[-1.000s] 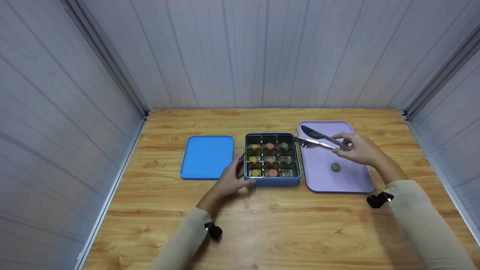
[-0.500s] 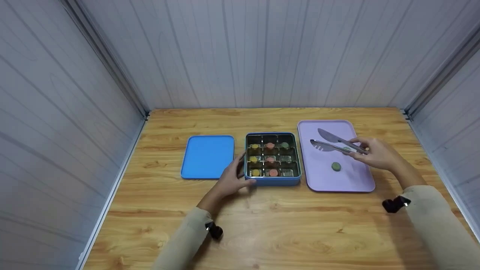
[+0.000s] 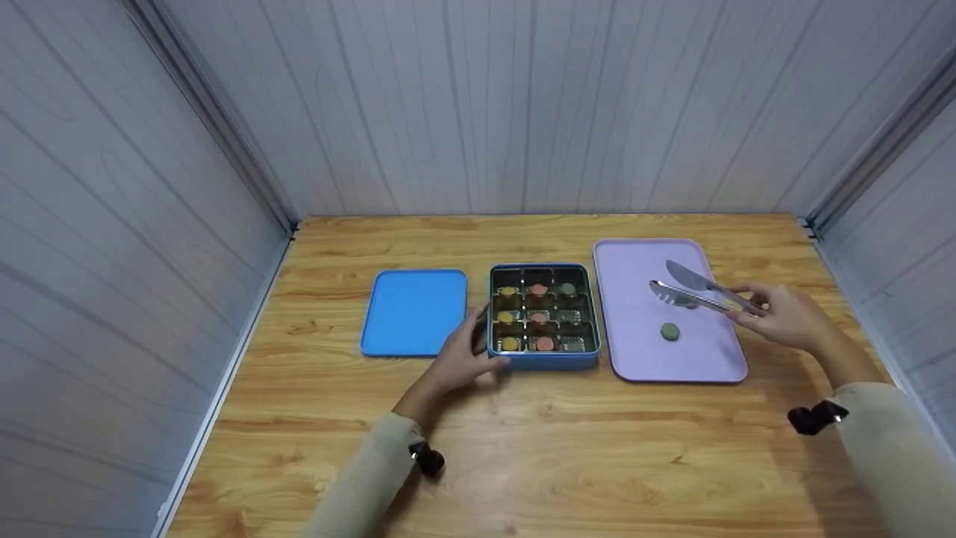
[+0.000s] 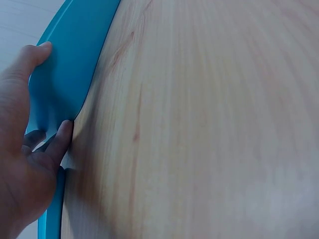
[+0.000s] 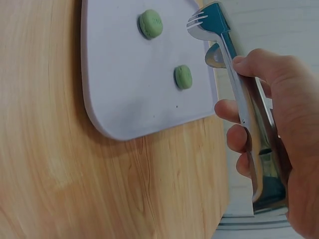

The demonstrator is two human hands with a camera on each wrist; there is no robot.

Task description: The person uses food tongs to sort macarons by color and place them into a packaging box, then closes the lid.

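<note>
The right hand (image 3: 784, 317) sits at the right of the head view, fingers curled round the handles of a pair of metal tongs (image 3: 698, 293); the tong tips stand apart and carry nothing, hanging over the lilac tray (image 3: 635, 359). In the right wrist view two green sweets (image 5: 150, 23) lie on that tray, one under the tips and one nearer the tray's edge. The left hand (image 3: 464, 359) is at centre frame, fingers and thumb curled against the lower left corner of the blue tin (image 3: 544, 363). Its lid (image 3: 414, 312) lies flat just to the left on the desk (image 3: 523, 448).

Risks, as I judge them: the sweets are small rounded discs, and the tongs are smooth steel, one tip slotted like a fork, the other spoon-shaped, so a piece pinched off-centre could squirt out and roll over the tray's low rim. The tin's compartments are narrow with shiny liners, so tips opened wide could knock a neighbouring yellow or pink piece. If the left hand lets go, the tin could skid on the slick wood-grain surface
</note>
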